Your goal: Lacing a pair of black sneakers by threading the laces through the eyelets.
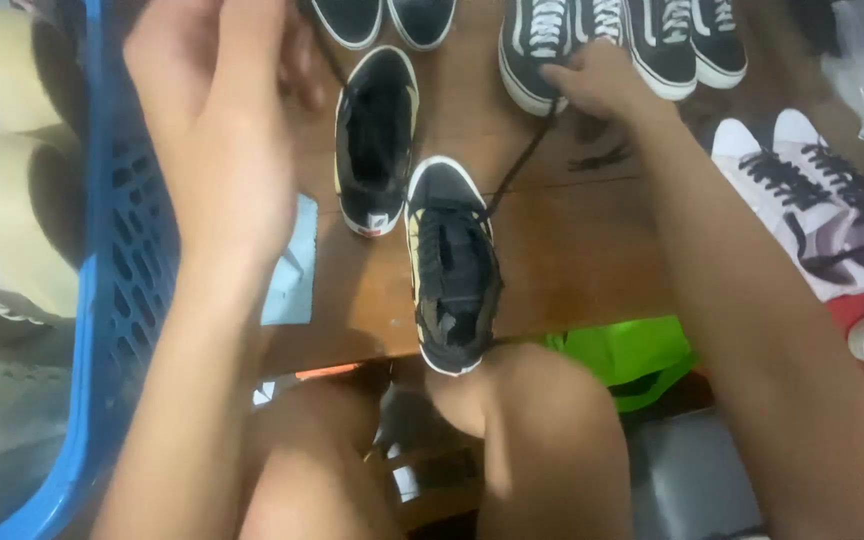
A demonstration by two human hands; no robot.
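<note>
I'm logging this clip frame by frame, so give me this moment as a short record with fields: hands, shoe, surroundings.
left hand: left hand raised, pulling one black lace end
right hand: right hand stretched out, pulling the other black lace end taut
shoe: black shoe with white sole, at the wooden table edge above the knees
beside it: matching unlaced shoe
left: blue basket
right: white shoes with black laces

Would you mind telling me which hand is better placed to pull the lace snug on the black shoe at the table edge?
The right hand, probably: a taut black lace runs straight from the shoe to its grip. The left hand also pinches a lace end, but its line to the shoe is harder to follow.
</note>
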